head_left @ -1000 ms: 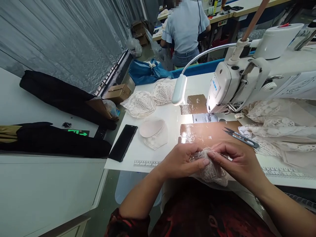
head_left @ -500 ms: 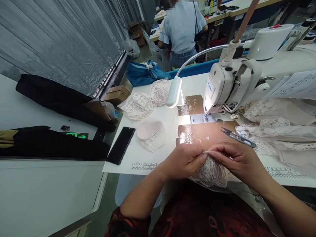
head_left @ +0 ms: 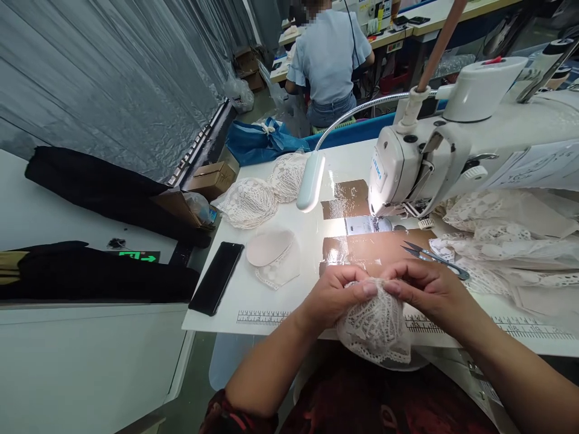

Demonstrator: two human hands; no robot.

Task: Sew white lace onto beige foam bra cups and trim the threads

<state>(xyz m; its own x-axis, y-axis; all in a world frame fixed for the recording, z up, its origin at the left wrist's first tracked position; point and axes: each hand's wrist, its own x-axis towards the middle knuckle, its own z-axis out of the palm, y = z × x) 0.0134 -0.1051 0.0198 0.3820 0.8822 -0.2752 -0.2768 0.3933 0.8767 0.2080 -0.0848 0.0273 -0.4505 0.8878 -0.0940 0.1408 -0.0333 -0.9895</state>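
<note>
A white lace bra cup (head_left: 377,328) hangs over the table's front edge, its upper edge pinched between both hands. My left hand (head_left: 341,295) is closed on that edge, thumb on top. Close beside it, my right hand (head_left: 418,289) grips the same edge with thumb and fingers. Thread snips (head_left: 436,260) lie just beyond my right hand. To the left, a smooth pale cup pad with lace (head_left: 274,256) rests flat on the table. Past my hands stands a white sewing machine (head_left: 407,163), its needle area lit.
A black phone (head_left: 216,278) lies at the table's left edge. Two lace cups (head_left: 248,202) sit farther back by a blue bag (head_left: 265,141). Lace fabric (head_left: 511,241) is heaped at right. A lamp (head_left: 311,181) overhangs the table. A person in light blue (head_left: 330,57) sits beyond.
Both hands have kept hold of the lace cup, which now shows more of its face, spread out below the fingers. The whole view has shifted slightly.
</note>
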